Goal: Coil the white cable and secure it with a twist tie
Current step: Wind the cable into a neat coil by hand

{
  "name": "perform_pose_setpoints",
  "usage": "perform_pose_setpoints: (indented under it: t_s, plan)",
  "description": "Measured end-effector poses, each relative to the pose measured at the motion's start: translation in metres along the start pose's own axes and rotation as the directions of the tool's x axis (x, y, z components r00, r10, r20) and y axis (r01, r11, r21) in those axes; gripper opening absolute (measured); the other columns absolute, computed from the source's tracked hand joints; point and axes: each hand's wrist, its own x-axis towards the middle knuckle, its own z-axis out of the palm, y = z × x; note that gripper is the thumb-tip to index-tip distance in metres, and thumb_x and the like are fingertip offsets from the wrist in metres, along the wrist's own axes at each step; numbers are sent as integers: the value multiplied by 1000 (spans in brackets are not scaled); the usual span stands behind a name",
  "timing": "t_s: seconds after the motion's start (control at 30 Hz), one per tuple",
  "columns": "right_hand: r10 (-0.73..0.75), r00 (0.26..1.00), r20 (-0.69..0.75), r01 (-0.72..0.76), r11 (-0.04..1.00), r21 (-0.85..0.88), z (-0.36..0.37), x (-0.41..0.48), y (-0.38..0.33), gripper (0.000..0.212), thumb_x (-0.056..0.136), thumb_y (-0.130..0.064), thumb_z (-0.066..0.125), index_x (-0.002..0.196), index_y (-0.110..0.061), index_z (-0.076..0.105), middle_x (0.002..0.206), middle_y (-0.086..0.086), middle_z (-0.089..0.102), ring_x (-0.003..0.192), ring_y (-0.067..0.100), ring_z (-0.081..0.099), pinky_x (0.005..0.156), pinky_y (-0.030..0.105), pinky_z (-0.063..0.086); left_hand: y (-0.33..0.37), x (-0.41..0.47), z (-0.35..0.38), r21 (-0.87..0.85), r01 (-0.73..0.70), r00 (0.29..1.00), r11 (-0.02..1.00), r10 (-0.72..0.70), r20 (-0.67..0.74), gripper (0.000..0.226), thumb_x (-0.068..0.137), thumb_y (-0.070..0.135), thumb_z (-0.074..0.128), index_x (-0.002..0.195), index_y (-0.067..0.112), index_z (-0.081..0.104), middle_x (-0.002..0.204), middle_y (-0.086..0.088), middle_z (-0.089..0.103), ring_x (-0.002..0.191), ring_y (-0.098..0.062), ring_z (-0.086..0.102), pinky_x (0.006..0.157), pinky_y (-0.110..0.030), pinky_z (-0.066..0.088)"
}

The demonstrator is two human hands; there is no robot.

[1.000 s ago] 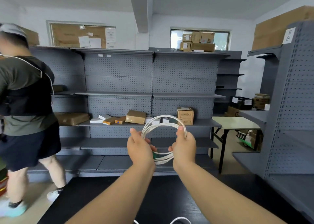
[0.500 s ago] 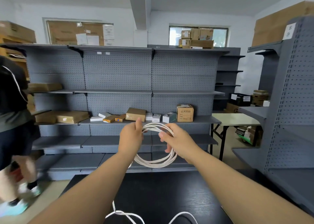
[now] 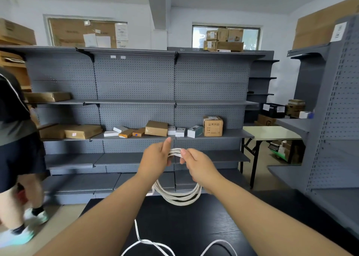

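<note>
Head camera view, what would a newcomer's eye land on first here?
First, the coiled white cable held up at centre, its top pinched by the left hand and right hand above the black wooden table. Behind stands grey pegboard metal shelving with brown cardboard boxes on a middle shelf, and a person in dark shorts at the left edge.
</note>
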Motion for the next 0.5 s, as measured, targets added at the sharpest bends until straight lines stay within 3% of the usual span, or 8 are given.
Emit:
perform_pose_setpoints:
  t_s: [0.1, 0.17, 0.33, 0.5]
  plan:
    - [37, 998, -50, -34, 998, 48, 11, 3, 4, 37, 97, -42, 39, 68, -22, 49, 55, -9, 38, 51, 9, 34, 52, 26, 27, -8, 2, 0, -213, 153, 988, 965, -147, 42, 63, 99, 45, 28, 52, 11, 52, 37, 2, 53, 28, -9, 43, 35, -15, 36]
    - [73, 994, -82, -65, 993, 98, 18, 5, 8, 37, 96, -43, 39, 67, -21, 48, 54, -8, 36, 51, 11, 32, 51, 27, 25, -14, 6, -1, -318, 268, 962, 909, -237, 133, 67, 97, 50, 26, 55, 8, 56, 38, 0, 54, 29, -12, 47, 32, -13, 35]
    - [154, 970, -188, -120, 976, 180, 20, 13, 16, 38, 94, -46, 40, 66, -22, 50, 53, -9, 37, 50, 11, 33, 51, 28, 26, -38, 10, -15, -469, 518, 841, 716, -323, 435, 74, 87, 70, 25, 70, 8, 62, 51, -5, 58, 45, -21, 55, 53, -26, 44]
    - [251, 918, -307, -147, 934, 324, 24, 19, 21, 40, 95, -48, 38, 67, -21, 49, 54, -5, 36, 49, 13, 31, 49, 31, 25, -54, 2, -14, -538, 606, 774, 587, -277, 569, 75, 81, 76, 29, 66, 10, 62, 61, -7, 61, 55, -21, 60, 59, -29, 48]
